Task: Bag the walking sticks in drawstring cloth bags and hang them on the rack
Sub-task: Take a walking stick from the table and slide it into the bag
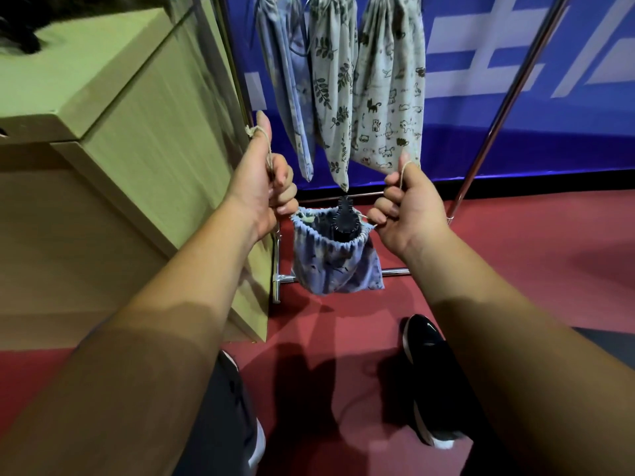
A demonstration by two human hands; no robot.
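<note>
Centre of frame: blue bag (336,259) hangs in mid-air between both hands, above the red floor (515,269). Black walking stick (344,218) sits inside, its top poking out of the gathered mouth. I think it's a folded stick's end, but looking straight down on it I can't be sure.

Left hand (264,190), centre-left: fingers curled tight round the drawstring (267,146), which runs up over the thumb to a knot. Right hand (407,207), centre-right: same fist grip on the other end of the cord. The hands are held apart at either side of the mouth; I judge that's to pull the cord outward and cinch the opening, and the mouth is already puckered but not closed round the stick.

Upper centre: leaf-print bag (333,97), cat-print bag (388,97) and a pale blue bag (292,97) already hang from the rack (508,97), just behind the hands. So the new bag is held close to where it will go. Not hung yet.

Left of frame: wooden cabinet (137,139), just beside the rack. Bottom right: black shoe (429,372).
</note>
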